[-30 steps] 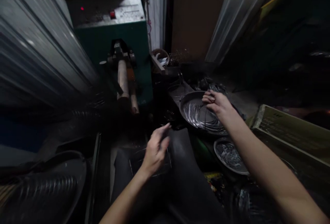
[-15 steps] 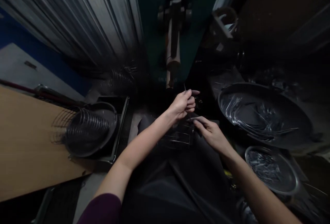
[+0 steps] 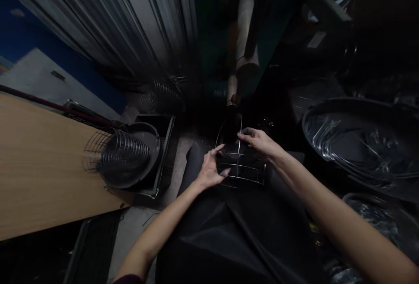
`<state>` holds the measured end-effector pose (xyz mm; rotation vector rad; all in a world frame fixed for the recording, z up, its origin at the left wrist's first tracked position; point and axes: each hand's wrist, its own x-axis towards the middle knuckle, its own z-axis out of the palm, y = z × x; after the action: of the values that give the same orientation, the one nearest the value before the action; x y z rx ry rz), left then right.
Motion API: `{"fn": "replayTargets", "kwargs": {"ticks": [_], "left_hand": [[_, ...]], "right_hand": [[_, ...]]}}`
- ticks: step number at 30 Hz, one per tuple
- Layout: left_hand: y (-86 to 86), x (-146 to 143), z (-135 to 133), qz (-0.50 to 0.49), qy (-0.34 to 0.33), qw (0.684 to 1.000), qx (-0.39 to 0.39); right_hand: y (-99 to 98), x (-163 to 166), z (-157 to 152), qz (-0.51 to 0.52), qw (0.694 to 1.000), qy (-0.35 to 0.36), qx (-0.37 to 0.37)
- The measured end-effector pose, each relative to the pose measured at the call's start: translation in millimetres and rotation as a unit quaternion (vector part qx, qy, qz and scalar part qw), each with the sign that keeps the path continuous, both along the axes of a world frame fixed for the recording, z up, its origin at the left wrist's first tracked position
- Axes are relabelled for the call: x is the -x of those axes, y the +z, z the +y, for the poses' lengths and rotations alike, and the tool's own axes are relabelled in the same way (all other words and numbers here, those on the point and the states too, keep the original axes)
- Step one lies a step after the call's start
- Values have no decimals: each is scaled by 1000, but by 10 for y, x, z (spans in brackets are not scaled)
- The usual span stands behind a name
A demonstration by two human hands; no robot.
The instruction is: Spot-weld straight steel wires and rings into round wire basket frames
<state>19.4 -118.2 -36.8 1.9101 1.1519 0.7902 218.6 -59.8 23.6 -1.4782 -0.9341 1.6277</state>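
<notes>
A shiny wire frame (image 3: pixel 244 180) with curved bars lies over the dark apron covering my lap. My left hand (image 3: pixel 208 169) is at its left side, thumb and fingers spread apart; whether they touch the wire I cannot tell. Thumb and fingertips of my right hand (image 3: pixel 260 143) pinch a thin straight metal wire (image 3: pixel 239 146), which stands roughly upright over the frame's middle. Just beyond the hands is a machine with a thick pale cylindrical arm (image 3: pixel 245 18) and a narrower rod (image 3: pixel 232 88) below it. The dark area under the rod hides detail.
To the left, a round pan (image 3: pixel 155 138) holding a stack of wire rings (image 3: pixel 126 151) sits over a dark crate (image 3: pixel 163 153), beside a wooden board (image 3: pixel 42 162). On the right are a large dark basin (image 3: pixel 366 103) of bent wires and a smaller bowl (image 3: pixel 352 196) of metal pieces.
My left hand has come down and left, its closed fingers now spread by the frame. My right hand has moved up and now pinches the upright wire. The camera view has shifted.
</notes>
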Motion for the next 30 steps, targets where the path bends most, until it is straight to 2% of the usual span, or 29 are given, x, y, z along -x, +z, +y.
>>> {"fn": "replayTargets", "kwargs": {"ticks": [1,3,8,12,19,24,30], "left_hand": [[-61,-54,15,-25,27,999,-22],[-78,-148,129,-67,48,995,-64],[160,-164,546,-79,23,988,-132],[199,-185,762,-97,3,982,-162],[174,-255,998,-108,-13,976,-186],[202,-226,1069,-95,-10,973,-209],[233,-234,1160,-122,-18,976,-181]], "right_hand": [[14,0,40,15,1000,-8,-2],[69,-10,126,33,999,-12,-14],[255,-37,365,17,994,-44,-101],[313,2,539,19,993,-39,-114],[306,-11,728,27,993,-48,-104],[275,-25,807,75,990,-63,-104],[268,-30,856,67,992,-43,-93]]}}
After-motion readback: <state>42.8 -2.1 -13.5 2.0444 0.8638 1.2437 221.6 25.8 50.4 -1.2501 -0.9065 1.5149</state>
